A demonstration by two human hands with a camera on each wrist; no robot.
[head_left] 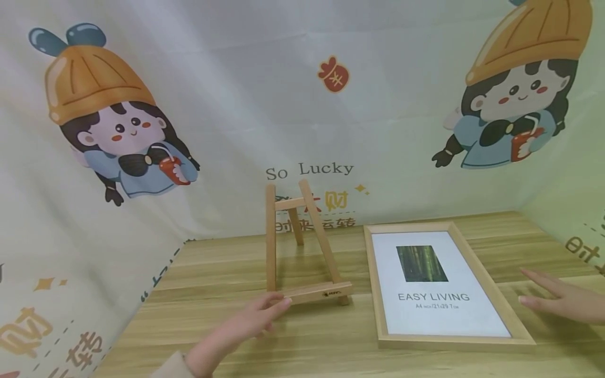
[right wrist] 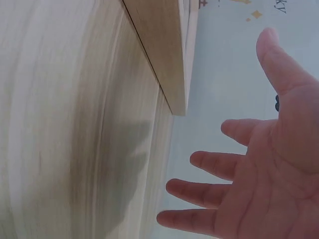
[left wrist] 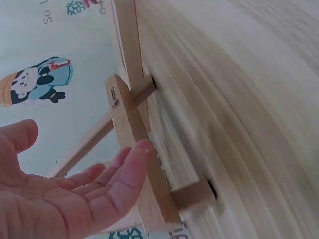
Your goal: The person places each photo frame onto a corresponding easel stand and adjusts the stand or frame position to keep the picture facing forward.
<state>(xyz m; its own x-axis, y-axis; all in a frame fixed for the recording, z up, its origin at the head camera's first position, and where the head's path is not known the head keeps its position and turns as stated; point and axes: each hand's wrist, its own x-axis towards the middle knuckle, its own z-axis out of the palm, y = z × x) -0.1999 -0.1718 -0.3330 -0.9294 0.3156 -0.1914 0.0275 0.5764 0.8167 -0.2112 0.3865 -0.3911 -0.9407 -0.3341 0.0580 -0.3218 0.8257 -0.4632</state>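
Observation:
A small wooden tabletop easel (head_left: 271, 247) stands upright near the middle of the table. My left hand (head_left: 250, 317) is at the left end of its front ledge (head_left: 321, 293); in the left wrist view the fingers (left wrist: 132, 172) are loosely extended against or just before the ledge, and the thumb stands apart. To the easel's right lies a light wood picture frame (head_left: 435, 323), flat, with a white insert showing a forest picture and "EASY LIVING". My right hand (head_left: 564, 302) hovers past the frame's right side, fingers spread and holding nothing; a gap separates them in the right wrist view.
The wood-grain table (head_left: 208, 283) ends at the back against a pale printed cloth (head_left: 246, 105) with cartoon figures and lettering. More of that cloth hangs at the left and right sides. The easel's rear leg (head_left: 296, 226) reaches back close to the cloth.

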